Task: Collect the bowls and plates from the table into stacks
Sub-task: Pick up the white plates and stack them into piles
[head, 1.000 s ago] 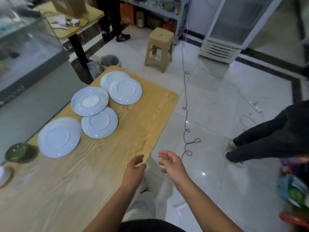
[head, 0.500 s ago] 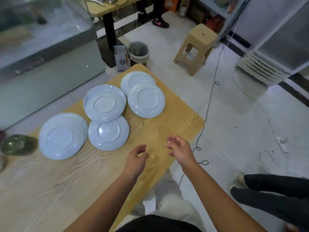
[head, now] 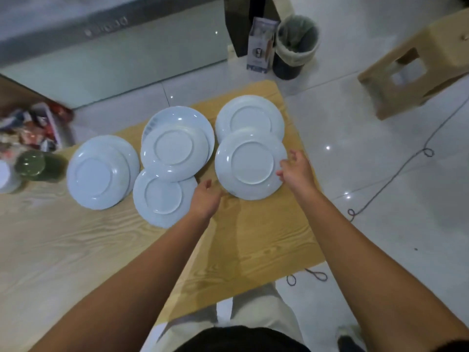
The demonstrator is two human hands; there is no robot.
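Observation:
Several pale blue plates lie upside down on the wooden table (head: 253, 245). The nearest right plate (head: 250, 163) overlaps another plate (head: 250, 113) behind it. My right hand (head: 295, 171) touches the right rim of that nearest plate with loosely bent fingers. My left hand (head: 205, 199) hovers at its lower left rim, fingers relaxed, holding nothing. A middle plate (head: 175, 148) rests on two others, one of them the front plate (head: 162, 199). A left pair of plates (head: 97, 174) lies stacked. A green bowl (head: 30, 162) and a white bowl (head: 6, 179) sit at the far left.
The table's right edge runs close beside my right hand. On the floor beyond stand a bin (head: 295, 47), a carton (head: 261, 44) and a tan stool (head: 416, 59). A cable (head: 396, 174) trails on the tiles. A tray of packets (head: 33, 128) sits at left.
The view has swung down over the table. Both hands have reached forward from the table's near edge to either side of the nearest right plate; my right hand now touches its rim.

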